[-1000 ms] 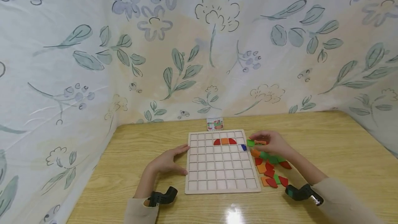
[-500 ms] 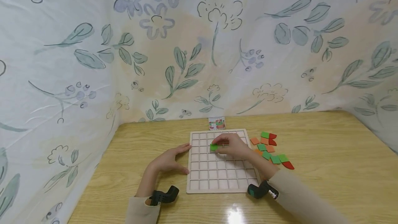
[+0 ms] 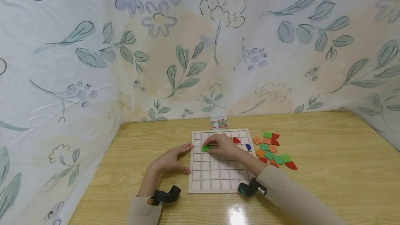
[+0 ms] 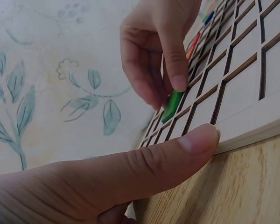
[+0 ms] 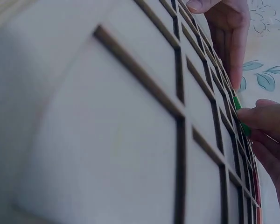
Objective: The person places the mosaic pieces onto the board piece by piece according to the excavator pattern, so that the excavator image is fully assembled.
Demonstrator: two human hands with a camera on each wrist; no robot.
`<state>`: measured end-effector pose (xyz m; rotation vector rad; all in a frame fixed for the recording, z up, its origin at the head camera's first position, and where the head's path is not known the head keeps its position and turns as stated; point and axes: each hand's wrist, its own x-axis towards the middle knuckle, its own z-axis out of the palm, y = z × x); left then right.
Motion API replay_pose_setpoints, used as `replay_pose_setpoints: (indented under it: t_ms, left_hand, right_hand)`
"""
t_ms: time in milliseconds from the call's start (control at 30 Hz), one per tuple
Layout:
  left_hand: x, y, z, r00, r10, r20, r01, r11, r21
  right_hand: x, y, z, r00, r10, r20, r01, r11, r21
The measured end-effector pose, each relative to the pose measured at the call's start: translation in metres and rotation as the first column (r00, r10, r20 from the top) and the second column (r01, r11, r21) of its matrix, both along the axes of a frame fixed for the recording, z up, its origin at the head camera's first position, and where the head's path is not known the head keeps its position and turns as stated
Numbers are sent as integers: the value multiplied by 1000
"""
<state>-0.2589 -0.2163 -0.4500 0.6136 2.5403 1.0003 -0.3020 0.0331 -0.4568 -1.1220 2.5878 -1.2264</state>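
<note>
Working at a wood-grain worktop, backed by flower-printed cloth. Pinching a green tile in the right hand at the left part of a gridded board, farther left than half a second ago; cannot tell if seated in a cell. Revealing a red piece and a blue piece, both covered then. Resting the left hand, spread, against the board's left edge. Having a picture card behind and loose colored pieces at right. Blocking several cells from the head view with the right hand and forearm.
</note>
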Motion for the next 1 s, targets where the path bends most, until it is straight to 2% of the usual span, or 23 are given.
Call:
replay_pose_setpoints:
  t_ms: [300,400,533,667,800,867,1000]
  left_hand:
    - [1,1,3,1000,0,4,0,1000,-7]
    - [1,1,3,1000,5,5,-5,1000,-3]
    - [0,1,3,1000,5,12,-5,1000,-2]
    - [1,1,3,1000,11,9,-11,1000,-10]
    - [2,2,4,1000,10,6,-10,1000,-2]
    - [2,3,4,1000,8,8,-8,1000,-6]
    - [2,2,3,1000,6,6,-5,1000,-11]
  right_hand:
    - [5,-1,0,999,1,-48,1,999,43]
    - [7,1,0,1000,-25,-11,25,999,22]
    - [6,11,-1,990,-82,114,90,994,-66]
    - [10,32,7,975,-109,196,142,976,-167]
    - [19,60,22,959,-170,227,221,950,-221]
    - [17,79,18,947,-224,232,273,938,-212]
    - [9,120,0,919,-328,217,367,913,-175]
